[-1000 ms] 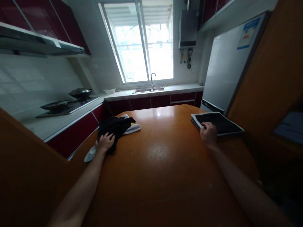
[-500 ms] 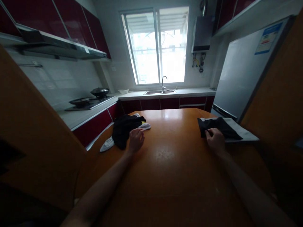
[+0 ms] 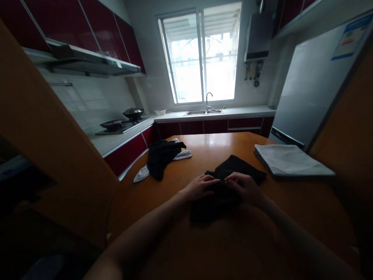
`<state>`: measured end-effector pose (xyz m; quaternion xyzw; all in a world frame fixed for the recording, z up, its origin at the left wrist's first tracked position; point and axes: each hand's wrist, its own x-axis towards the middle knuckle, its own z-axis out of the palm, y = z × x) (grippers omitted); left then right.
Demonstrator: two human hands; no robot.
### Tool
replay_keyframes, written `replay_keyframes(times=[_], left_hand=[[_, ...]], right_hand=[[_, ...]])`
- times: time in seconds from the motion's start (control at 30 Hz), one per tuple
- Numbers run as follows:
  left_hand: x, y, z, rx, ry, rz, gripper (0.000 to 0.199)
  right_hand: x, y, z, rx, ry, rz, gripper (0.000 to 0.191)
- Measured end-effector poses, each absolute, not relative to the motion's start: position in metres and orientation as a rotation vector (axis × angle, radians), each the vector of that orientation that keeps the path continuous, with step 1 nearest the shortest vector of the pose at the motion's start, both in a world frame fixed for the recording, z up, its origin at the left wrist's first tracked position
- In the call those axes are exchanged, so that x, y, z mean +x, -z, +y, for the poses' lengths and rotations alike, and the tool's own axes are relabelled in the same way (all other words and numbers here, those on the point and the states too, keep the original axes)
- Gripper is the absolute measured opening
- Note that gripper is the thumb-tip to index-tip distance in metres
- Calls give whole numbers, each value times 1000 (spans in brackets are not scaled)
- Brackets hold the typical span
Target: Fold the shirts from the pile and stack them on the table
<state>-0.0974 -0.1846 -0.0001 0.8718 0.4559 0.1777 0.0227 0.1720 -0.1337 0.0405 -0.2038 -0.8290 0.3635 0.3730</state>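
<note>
At the upper left of the frame, a range hood (image 3: 96, 65) over a gas stove (image 3: 128, 126) bearing two pans (image 3: 133, 112), probably there to send steam straight up into it. Left of centre, on the wooden table (image 3: 212, 143), a crumpled black garment (image 3: 163, 155) heaped on white cloth (image 3: 183, 155), perhaps bunched near the table's edge to keep the loose pieces together. In the lower middle, the left hand (image 3: 201, 187) on the left part of a black cloth (image 3: 211, 210), fingers slightly apart and curved downward, probably to steady the fabric; hard to tell whether pinching any of it. Black cloth lying at lower centre, one flap reaching rightward, likely there for easy reach from either side. Just beside, the right hand (image 3: 243, 186), thumb and fingertips narrowed together at the fabric, seemingly to take up a fold; again, cannot tell for sure. Farther right, a white-topped stack of folded cloth (image 3: 294, 160), flat and squared, probably to keep the layers neat, well apart from the heap. Behind, toward the right edge, a refrigerator (image 3: 307, 85).
</note>
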Motion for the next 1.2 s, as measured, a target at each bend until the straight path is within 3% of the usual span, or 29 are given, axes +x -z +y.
replay_keyframes(times=[0.17,0.3,0.4,0.53,0.63,0.73,1.0,1.2], left_hand=[[-111,-14,-170,2626,-555,1569,33],[-145,-75,-117,2299,-947,1914,15],[-184,-150,-68,2094,-1249,2127,18],[-235,-247,-35,1808,-1688,2307,36],[-257,-273,-44,1748,-1880,2347,32],[-265,-236,-77,1778,-1823,2380,26],[-266,-36,-199,1620,-1155,2605,20],[-279,0,-209,1749,-918,3011,35]], right_hand=[[194,-28,-86,-801,-736,-1825,30],[210,-16,-60,-926,-662,-1651,34],[216,-7,-49,-980,-638,-1617,36],[216,2,-44,-987,-609,-1722,36],[214,4,-44,-960,-573,-1796,33],[215,3,-42,-946,-518,-1822,31],[250,5,-3,-1232,-122,-1652,31],[300,29,16,-1701,20,-1519,28]])
